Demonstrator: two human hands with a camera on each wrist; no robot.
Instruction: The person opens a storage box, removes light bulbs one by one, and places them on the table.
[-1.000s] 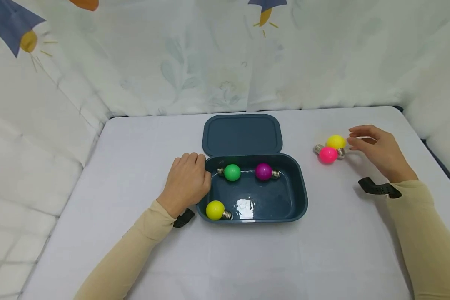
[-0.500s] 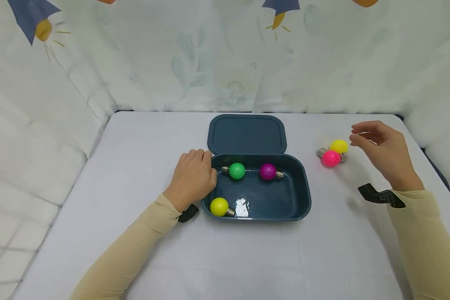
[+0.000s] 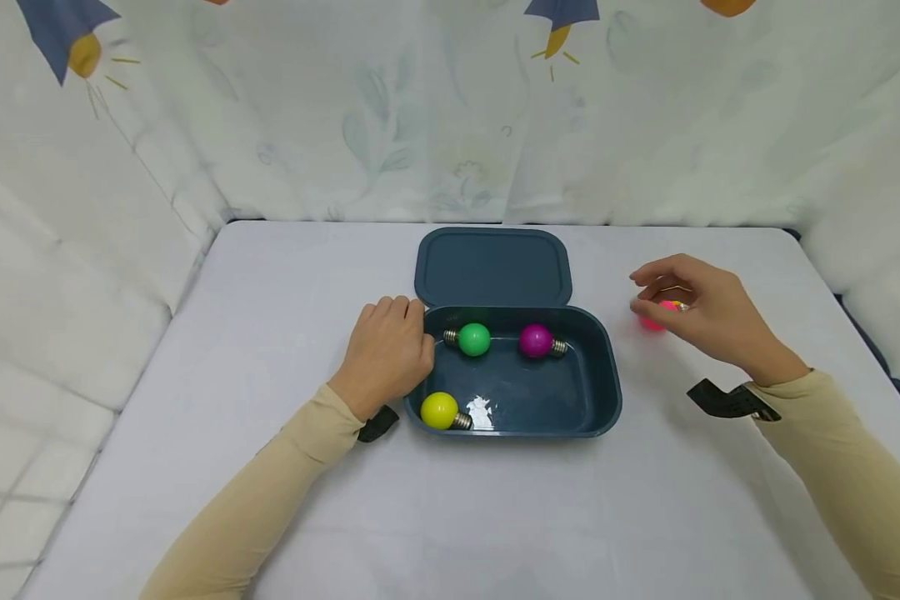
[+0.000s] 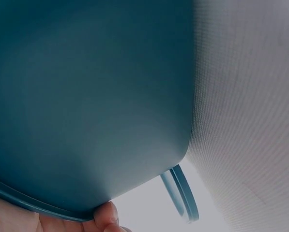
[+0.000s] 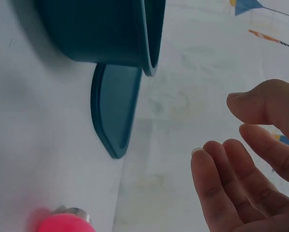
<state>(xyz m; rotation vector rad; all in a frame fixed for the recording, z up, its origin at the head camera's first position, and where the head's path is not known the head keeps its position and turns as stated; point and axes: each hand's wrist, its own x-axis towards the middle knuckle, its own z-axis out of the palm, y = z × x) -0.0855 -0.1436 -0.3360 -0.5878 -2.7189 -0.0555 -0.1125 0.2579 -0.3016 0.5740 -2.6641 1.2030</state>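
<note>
My left hand (image 3: 382, 358) grips the left rim of a dark blue plastic box (image 3: 547, 396); its fingertips (image 4: 105, 215) show at the rim in the left wrist view. Inside the box lie a green light bulb (image 3: 474, 340), a purple light bulb (image 3: 535, 342) and a yellow light bulb (image 3: 438, 411). My right hand (image 3: 708, 312) hovers above a pink light bulb (image 5: 67, 224), thumb and fingers apart with nothing between them. In the head view it mostly hides that bulb and a second yellow bulb beside it.
The flat blue lid (image 3: 493, 267) lies directly behind the box. A white cloth (image 3: 495, 517) covers the table. Patterned curtains (image 3: 420, 108) hang behind the table and at its sides.
My right hand has first drawn slightly back, then swung left over the pink and yellow bulbs, now covering most of them. The left hand keeps its hold on the box. The head view has shifted slightly.
</note>
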